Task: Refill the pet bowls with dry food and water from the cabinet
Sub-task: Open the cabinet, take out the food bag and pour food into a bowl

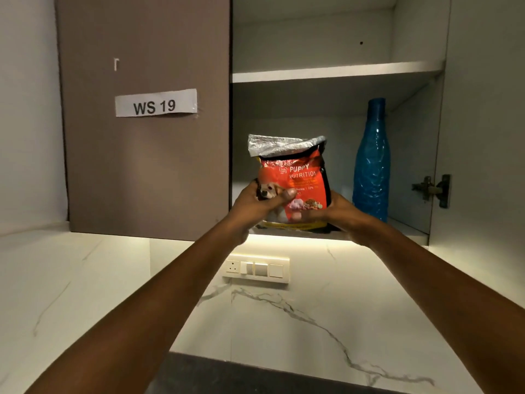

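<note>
— Two bare forearms reach up from the bottom edge, over the dark counter strip [255, 376] and the white veined marble wall [284, 322]. What are the hands doing?

— Both grip the red foil bag of puppy food [295, 180]. The left hand [257, 206] wraps its lower left side, thumb pressed across the printed dog. The right hand [338, 214] clamps the lower right corner, fingers curled behind.

— Where is the bag?

— Upright at the front edge of the open cabinet's bottom shelf [409, 228], its silver top folded over. Whether its base touches the shelf, I cannot tell.

— And the water?

— A tall blue ribbed plastic bottle [372, 163] stands on the same shelf, nearer the right wall, apart from the bag.

— Anything else?

— A cream switch plate [255, 268] sits on the wall below the shelf. The closed brown cabinet door [147, 166] on the left carries a white paper label [155, 103] reading WS 19.
</note>
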